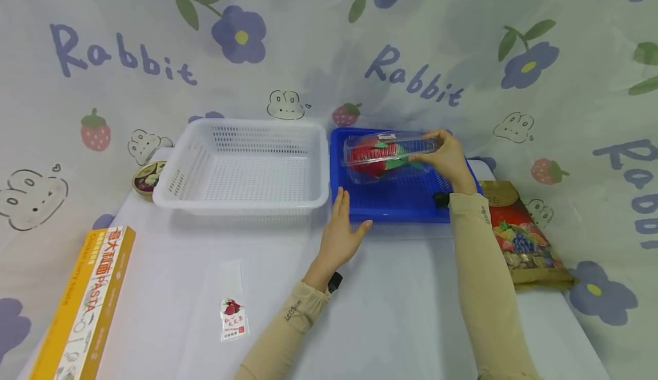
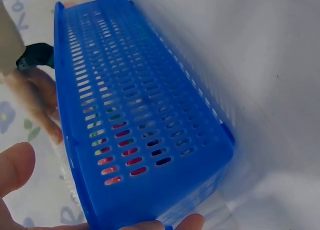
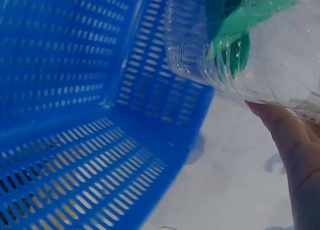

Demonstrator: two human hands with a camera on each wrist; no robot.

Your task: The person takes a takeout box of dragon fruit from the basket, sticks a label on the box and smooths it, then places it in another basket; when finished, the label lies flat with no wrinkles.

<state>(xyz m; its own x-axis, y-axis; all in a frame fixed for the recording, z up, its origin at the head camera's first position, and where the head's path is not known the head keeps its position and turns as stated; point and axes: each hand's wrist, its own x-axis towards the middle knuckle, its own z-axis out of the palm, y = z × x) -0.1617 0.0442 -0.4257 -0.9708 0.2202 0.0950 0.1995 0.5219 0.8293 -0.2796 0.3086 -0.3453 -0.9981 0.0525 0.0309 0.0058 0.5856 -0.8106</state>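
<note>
My right hand (image 1: 443, 160) grips the right end of a clear plastic box (image 1: 390, 147), thumb and fingers on either side. Inside the box lies a red thing with green leaf-like parts (image 1: 371, 154), perhaps a dragon fruit. The box is over the back left of a blue perforated basket (image 1: 390, 215); whether it touches the basket's floor cannot be told. At the basket's front left corner is my left hand (image 1: 339, 240), fingers straight and thumb spread. In the left wrist view its fingertips (image 2: 190, 223) are at the blue wall.
A white perforated basket (image 1: 241, 204) stands left of the blue one, with a round tub (image 1: 147, 179) beside it. A pasta box (image 1: 84, 306) lies at the left edge, a fruit-printed bag (image 1: 529, 237) at the right. A dragon-fruit label (image 1: 233, 319) lies in front.
</note>
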